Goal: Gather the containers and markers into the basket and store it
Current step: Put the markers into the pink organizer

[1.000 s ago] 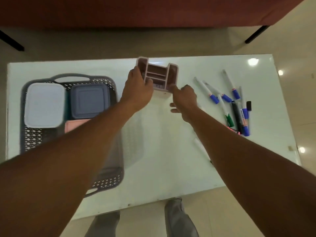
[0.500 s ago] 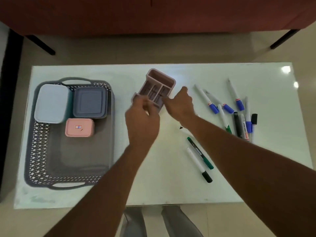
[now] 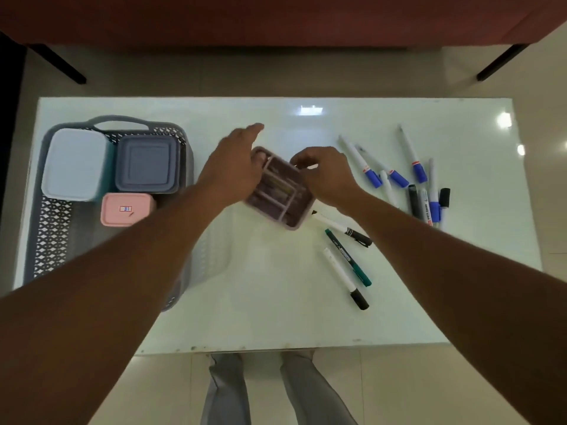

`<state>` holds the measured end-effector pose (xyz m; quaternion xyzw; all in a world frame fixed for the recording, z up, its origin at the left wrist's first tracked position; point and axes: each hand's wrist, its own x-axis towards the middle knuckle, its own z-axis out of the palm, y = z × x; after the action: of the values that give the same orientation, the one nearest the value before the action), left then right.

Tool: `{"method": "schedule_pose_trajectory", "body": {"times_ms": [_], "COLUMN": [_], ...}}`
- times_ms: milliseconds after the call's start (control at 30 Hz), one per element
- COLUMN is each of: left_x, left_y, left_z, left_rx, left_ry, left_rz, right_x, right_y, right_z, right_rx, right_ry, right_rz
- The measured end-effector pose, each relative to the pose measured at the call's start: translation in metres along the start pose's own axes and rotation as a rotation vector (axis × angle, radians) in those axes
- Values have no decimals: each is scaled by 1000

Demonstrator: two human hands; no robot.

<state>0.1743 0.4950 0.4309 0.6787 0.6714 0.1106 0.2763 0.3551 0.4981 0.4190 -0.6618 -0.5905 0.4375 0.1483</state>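
A mauve divided organizer (image 3: pixel 280 194) sits tilted at the table's middle. My left hand (image 3: pixel 234 162) grips its left end, thumb hooked over the rim and index finger stretched away. My right hand (image 3: pixel 322 174) curls its fingers over the far right rim. The grey lattice basket (image 3: pixel 50 240) at the left holds a pale blue container (image 3: pixel 75 164), a slate-blue container (image 3: pixel 147 162) and a small pink container (image 3: pixel 127 208). Several blue-capped and black markers (image 3: pixel 415 168) lie scattered at the right. A black marker (image 3: pixel 349 230), a green marker (image 3: pixel 348 257) and a white marker (image 3: pixel 343 276) lie nearer me.
The glossy white table (image 3: pixel 276 317) ends just in front of my legs. A dark red sofa (image 3: pixel 276 16) on black legs stands beyond the far edge, with beige floor tiles around.
Both hands have brought the organizer from the far side of the table toward me, turning it as it came. The basket, containers and markers have stayed put.
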Motion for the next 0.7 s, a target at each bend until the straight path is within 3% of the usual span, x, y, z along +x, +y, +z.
{"method": "schedule_pose_trajectory", "body": {"times_ms": [133,267,533,633,700], "left_x": [-33,-66,-92,-112,-133], "left_y": [-10,-22,-22,9,40], "left_z": [13,24,38,43,56], "left_rx": [68,10,-132,-99,-141], "left_ry": [-116,3,165,417,429], "left_rz": [-112,-232,-393,-225,5], "right_x": [-13,-50,-94,-102,-104], "right_y": [6,32,45,54,69], "right_z": [0,16,43,36,21], "right_rx": [37,50,209,258,208], "right_ry": [-23,95,29,133,265], "right_rz": [-7,139,173,189,185]}}
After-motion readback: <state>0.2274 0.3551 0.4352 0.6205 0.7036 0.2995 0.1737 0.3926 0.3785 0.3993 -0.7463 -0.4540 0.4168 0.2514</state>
